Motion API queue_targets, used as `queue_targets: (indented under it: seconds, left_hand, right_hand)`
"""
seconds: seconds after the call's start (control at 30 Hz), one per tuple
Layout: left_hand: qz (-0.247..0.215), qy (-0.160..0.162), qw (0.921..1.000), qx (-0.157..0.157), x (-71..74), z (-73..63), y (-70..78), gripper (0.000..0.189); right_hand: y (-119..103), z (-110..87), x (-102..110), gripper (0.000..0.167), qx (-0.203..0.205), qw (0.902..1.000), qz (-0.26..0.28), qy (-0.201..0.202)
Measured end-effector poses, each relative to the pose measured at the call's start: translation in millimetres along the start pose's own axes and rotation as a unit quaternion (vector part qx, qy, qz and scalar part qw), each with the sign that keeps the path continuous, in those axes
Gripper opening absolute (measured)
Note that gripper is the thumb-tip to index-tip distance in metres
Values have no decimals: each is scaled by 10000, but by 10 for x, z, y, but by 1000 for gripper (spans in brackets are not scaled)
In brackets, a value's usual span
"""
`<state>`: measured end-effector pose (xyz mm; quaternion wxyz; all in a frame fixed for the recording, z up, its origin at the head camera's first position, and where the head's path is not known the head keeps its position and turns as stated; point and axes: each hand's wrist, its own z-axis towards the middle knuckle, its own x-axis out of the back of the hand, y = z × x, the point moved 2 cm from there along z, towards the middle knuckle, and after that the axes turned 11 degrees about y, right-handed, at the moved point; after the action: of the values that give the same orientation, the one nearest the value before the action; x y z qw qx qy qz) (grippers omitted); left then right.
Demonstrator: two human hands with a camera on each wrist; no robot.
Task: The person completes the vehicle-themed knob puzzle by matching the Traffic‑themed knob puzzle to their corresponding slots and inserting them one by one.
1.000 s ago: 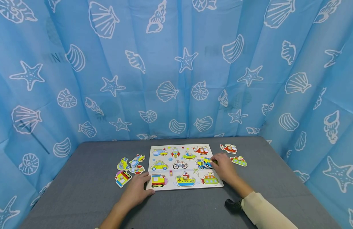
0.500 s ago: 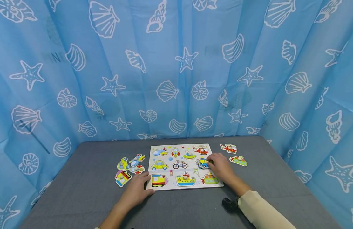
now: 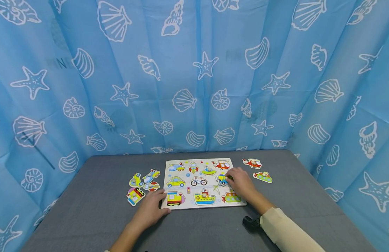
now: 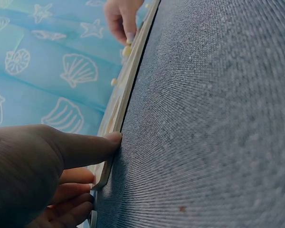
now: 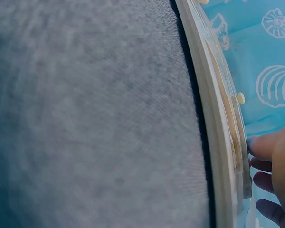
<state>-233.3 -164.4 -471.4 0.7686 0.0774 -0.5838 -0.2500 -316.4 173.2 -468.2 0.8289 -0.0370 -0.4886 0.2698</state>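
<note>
In the head view, a wooden knob puzzle board (image 3: 189, 207) with vehicle pictures lies on the grey table. My left hand (image 3: 148, 209) grips its near left corner, thumb (image 4: 92, 146) on the front edge and fingers by the left side in the left wrist view. My right hand (image 3: 241, 183) pinches a blue and yellow truck puzzle piece (image 3: 221, 180) over the truck picture at the board's right side. The fingers partly cover this piece; whether it sits flush cannot be told. A boat piece (image 3: 200, 200) and a flying saucer piece (image 3: 208, 172) sit on the board.
Left of the board lie loose pieces: a car (image 3: 136, 181), an airplane (image 3: 153, 174), a rocket (image 3: 153, 186) and a train (image 3: 134, 199). To the right are a helicopter (image 3: 252, 163) and a submarine (image 3: 262, 177). A blue shell-print curtain (image 3: 194, 87) hangs behind the table.
My right hand has shifted slightly left with the truck piece, which now covers the truck picture more closely. My left hand and the board have stayed in place.
</note>
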Motion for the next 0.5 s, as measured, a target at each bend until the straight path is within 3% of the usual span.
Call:
queue_targets:
  seconds: [0.5]
  left_hand:
    - [15,31,10000,-6,1,-3,-3,58]
  right_hand:
    - [-10,-4,-4,7,139,9996,211,-85]
